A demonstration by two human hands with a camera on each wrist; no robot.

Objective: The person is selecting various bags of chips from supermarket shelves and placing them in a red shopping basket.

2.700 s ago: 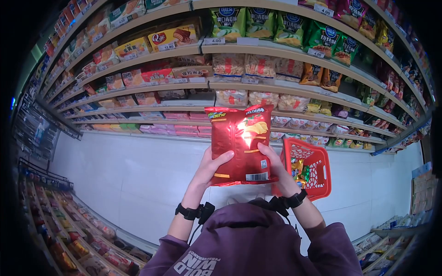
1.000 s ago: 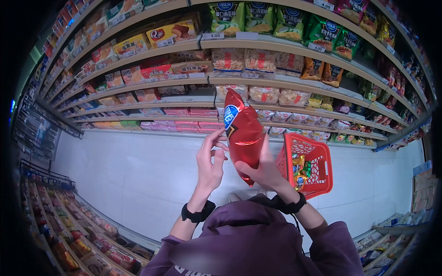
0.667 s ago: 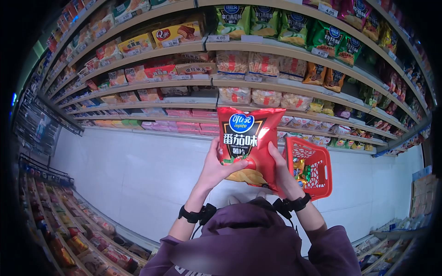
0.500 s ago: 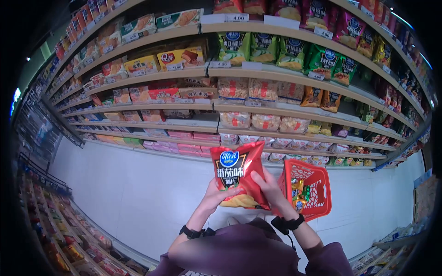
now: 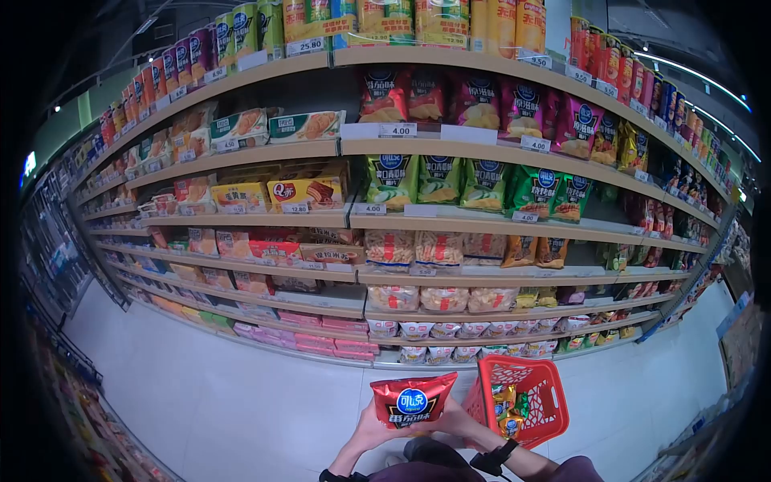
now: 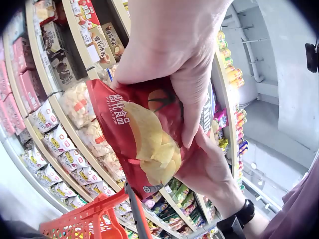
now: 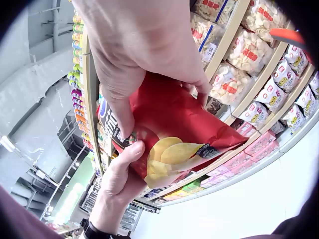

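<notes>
Both hands grip a red chip bag [image 5: 414,399] at the bottom middle of the head view, its printed front facing up. My left hand [image 5: 371,430] holds its left side and my right hand [image 5: 456,419] its right side. In the left wrist view the left hand [image 6: 172,45] curls over the bag [image 6: 144,134], with the other hand beyond it. The right wrist view has the right hand [image 7: 149,50] with its thumb on the front of the bag [image 7: 174,124], and the left thumb is also on the front.
A red basket [image 5: 554,402] with several gold and green snack bags [image 5: 507,406] stands on the floor beside the right hand. Ahead, long shelves [image 5: 450,145] hold chip bags, boxes and canisters. Red chip bags [image 5: 383,96] stand on an upper shelf above a price tag.
The head view has tilted up, showing higher shelves and canisters. From back side out, the bag was turned to its front, passing briefly through the right hand alone; now both hands hold it, lower in view.
</notes>
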